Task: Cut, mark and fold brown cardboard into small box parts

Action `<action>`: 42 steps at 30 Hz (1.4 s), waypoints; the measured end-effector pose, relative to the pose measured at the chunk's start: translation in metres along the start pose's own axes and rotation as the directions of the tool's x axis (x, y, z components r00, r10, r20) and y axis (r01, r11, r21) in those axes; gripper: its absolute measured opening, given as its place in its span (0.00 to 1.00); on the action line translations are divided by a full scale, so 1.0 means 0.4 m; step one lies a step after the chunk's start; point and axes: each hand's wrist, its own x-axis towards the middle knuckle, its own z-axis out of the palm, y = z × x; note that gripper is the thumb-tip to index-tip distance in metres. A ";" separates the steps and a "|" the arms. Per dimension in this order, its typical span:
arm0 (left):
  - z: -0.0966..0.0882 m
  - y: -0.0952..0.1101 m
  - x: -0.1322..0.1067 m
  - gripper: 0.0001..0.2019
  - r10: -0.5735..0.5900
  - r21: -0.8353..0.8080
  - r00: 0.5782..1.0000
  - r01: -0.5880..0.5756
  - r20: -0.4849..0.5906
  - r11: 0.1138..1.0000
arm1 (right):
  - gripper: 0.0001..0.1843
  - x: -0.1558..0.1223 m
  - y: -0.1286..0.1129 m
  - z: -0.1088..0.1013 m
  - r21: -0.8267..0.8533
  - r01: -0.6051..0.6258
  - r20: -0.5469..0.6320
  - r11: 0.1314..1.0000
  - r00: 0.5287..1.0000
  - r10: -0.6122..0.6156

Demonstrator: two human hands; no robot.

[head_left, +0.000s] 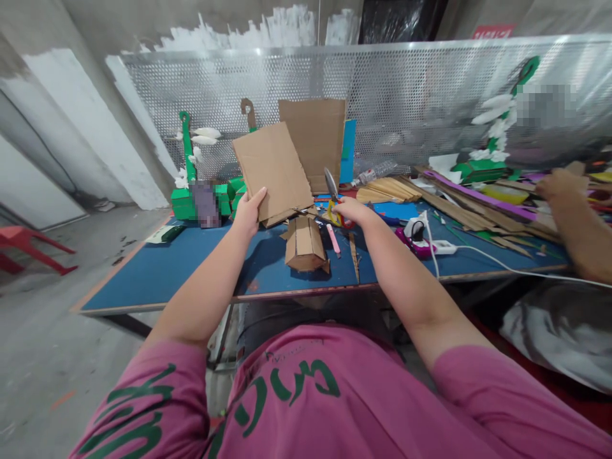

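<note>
My left hand (249,210) grips a flat, roughly rectangular sheet of cardboard (273,169) by its lower left edge, tilted up off the table. In my right hand (352,210) is a pair of scissors (333,194) with red and yellow handles, its blades pointing up and apart from the sheet. Between my forearms, a cardboard box with angled sides (305,245) sits on the blue table (201,268). A pink cutter (333,240) lies just right of that box, beside a thin cardboard strip (354,255).
A larger cardboard panel (315,137) stands behind, against the perforated metal screen (382,95). Green models with white petals stand left (187,159) and right (492,153). A power strip (415,239) with white cable, cardboard strips (459,204) and another person's hand (564,188) are at right.
</note>
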 end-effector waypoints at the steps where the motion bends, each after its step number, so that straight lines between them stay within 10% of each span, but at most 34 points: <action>1: 0.000 0.004 0.001 0.26 0.005 -0.033 1.000 -0.005 -0.007 0.999 | 0.07 -0.002 -0.001 -0.002 0.039 -0.017 0.046 0.999 0.999 0.015; 8: -0.010 0.025 0.018 0.19 -0.080 -0.161 0.987 0.057 -0.139 0.985 | 0.16 -0.051 -0.011 -0.009 0.210 -0.031 0.369 0.977 0.928 -0.050; 12: -0.003 0.026 0.014 0.18 -0.078 -0.166 0.981 0.048 -0.176 0.985 | 0.24 -0.067 -0.029 -0.002 0.280 0.164 0.281 0.946 0.928 -0.244; 19: 0.008 0.042 0.006 0.19 0.014 -0.255 0.980 -0.065 -0.199 0.965 | 0.16 -0.092 -0.084 0.033 0.754 0.041 0.322 0.656 0.847 -0.423; 23: -0.003 0.047 0.011 0.18 0.045 -0.271 0.981 -0.096 -0.187 0.958 | 0.23 -0.113 -0.103 0.051 0.813 0.167 0.202 0.558 0.818 -0.539; 32: -0.015 0.033 0.022 0.19 0.046 -0.220 0.983 -0.085 -0.178 0.972 | 0.26 -0.080 -0.088 0.108 0.950 0.121 0.039 0.288 0.870 -0.492; 42: 0.006 0.037 0.003 0.19 0.011 -0.147 0.989 -0.033 -0.145 0.989 | 0.26 -0.022 -0.055 0.074 0.795 0.386 -0.283 0.469 0.919 -0.275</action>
